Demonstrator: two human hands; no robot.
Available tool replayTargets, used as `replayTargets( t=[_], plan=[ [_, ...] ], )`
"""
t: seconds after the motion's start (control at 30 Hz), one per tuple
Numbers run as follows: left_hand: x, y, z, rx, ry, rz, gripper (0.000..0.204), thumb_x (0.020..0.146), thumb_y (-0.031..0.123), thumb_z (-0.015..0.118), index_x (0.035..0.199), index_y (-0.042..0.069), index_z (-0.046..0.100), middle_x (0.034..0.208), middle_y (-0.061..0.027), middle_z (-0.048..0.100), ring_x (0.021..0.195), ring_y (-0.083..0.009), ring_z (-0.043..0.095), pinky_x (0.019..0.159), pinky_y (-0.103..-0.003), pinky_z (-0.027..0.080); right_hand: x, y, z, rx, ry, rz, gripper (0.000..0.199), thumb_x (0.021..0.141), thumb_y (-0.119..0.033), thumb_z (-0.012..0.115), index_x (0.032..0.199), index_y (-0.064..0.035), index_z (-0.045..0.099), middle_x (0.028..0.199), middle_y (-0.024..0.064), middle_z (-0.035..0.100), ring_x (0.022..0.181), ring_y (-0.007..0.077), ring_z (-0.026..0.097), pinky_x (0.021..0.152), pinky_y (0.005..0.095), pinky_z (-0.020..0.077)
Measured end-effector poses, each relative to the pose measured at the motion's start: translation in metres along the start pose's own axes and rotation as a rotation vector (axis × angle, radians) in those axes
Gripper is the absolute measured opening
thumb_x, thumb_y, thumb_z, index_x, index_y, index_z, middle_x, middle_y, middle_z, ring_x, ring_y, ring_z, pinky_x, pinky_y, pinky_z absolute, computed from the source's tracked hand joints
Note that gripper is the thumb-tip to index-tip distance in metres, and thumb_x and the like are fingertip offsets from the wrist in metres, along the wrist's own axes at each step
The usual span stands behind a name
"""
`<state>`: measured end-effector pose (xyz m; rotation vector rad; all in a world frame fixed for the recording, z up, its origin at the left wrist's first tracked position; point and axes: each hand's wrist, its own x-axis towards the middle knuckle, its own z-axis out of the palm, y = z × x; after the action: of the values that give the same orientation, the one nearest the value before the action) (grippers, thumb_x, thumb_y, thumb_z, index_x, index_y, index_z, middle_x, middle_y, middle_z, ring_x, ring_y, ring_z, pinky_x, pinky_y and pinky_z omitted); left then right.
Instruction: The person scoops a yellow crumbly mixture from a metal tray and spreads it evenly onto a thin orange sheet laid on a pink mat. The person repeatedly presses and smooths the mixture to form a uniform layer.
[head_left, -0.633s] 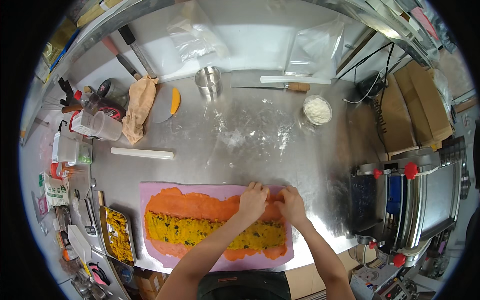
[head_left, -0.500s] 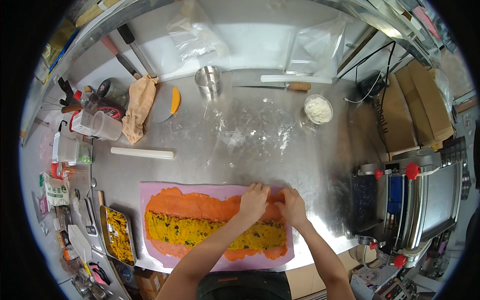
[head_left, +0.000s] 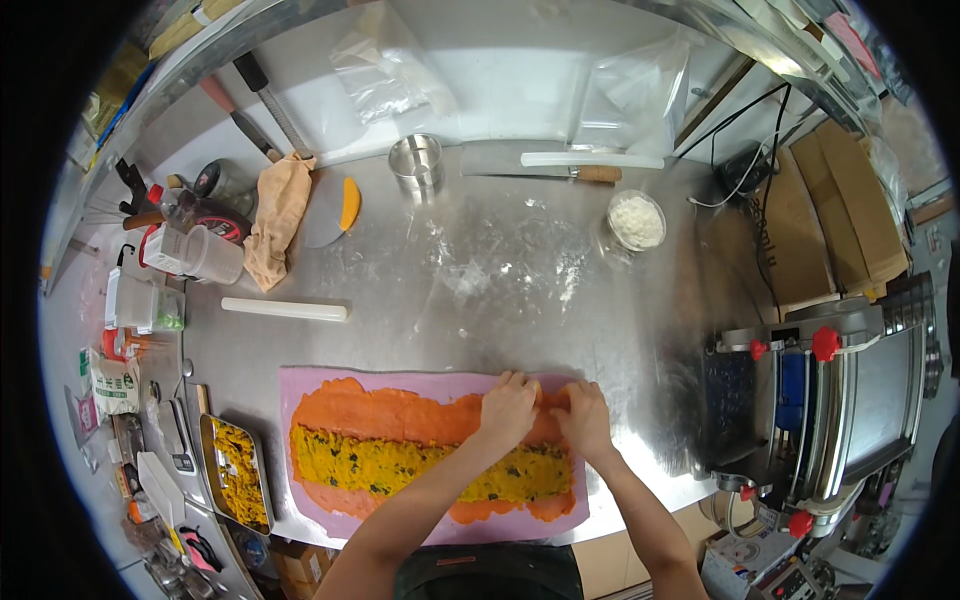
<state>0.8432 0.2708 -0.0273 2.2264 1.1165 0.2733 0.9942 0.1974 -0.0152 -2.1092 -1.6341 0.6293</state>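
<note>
A flat lavender dough sheet [head_left: 330, 527] lies at the front of the steel table, with an uneven orange layer [head_left: 375, 407] spread over it. Along the orange layer runs a band of lumpy yellow filling [head_left: 365, 462] with dark green flecks. My left hand [head_left: 510, 408] is at the far edge of the sheet, right of its middle, fingers bent and closed on the edge. Close beside it, my right hand [head_left: 583, 415] pinches the same edge near the far right corner. Fingertips are partly hidden, and my left forearm covers part of the filling.
A metal tray [head_left: 264, 478] of yellow filling stands at left, a white rolling rod [head_left: 285, 308] beyond the sheet. Farther back are a steel cup [head_left: 416, 165], a wooden-handled knife [head_left: 595, 174] and a bowl of white powder [head_left: 637, 221]. A roller machine [head_left: 825, 400] stands right.
My right hand has shifted slightly left, toward my left hand, along the sheet's far edge. My left hand has barely moved, and the other things lie as before.
</note>
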Motion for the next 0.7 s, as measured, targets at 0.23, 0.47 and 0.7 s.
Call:
replayTargets(
  t=[0.23, 0.47, 0.7],
  plan=[
    [-0.003, -0.002, 0.006, -0.042, 0.029, 0.021, 0.02, 0.072, 0.011, 0.078, 0.086, 0.008, 0.063, 0.09, -0.0072, 0.064, 0.095, -0.0284, 0.061, 0.078, -0.04, 0.055, -0.003, 0.001, 0.002, 0.054, -0.014, -0.002, 0.019, 0.075, -0.004, 0.076, 0.089, -0.005, 0.063, 0.092, 0.0117, 0.065, 0.093, 0.0341, 0.06, 0.083, 0.0449, 0.0474],
    [-0.009, -0.009, -0.005, -0.085, 0.031, 0.184, 0.018, 0.073, 0.011, 0.076, 0.083, 0.008, 0.062, 0.09, -0.0048, 0.063, 0.096, -0.0266, 0.059, 0.08, -0.038, 0.053, -0.009, -0.002, -0.017, 0.062, -0.056, -0.211, 0.014, 0.077, -0.002, 0.072, 0.089, -0.0048, 0.063, 0.089, 0.0104, 0.061, 0.09, 0.0326, 0.058, 0.081, 0.0433, 0.0457],
    [-0.004, -0.02, -0.003, 0.074, -0.034, 0.395, 0.022, 0.078, 0.02, 0.076, 0.092, 0.01, 0.063, 0.092, -0.0047, 0.062, 0.098, -0.025, 0.059, 0.086, -0.039, 0.05, -0.006, 0.004, -0.017, 0.035, -0.113, -0.34, 0.02, 0.075, -0.002, 0.073, 0.091, -0.0027, 0.063, 0.092, 0.0119, 0.061, 0.089, 0.0326, 0.058, 0.079, 0.0422, 0.0497]
  ],
)
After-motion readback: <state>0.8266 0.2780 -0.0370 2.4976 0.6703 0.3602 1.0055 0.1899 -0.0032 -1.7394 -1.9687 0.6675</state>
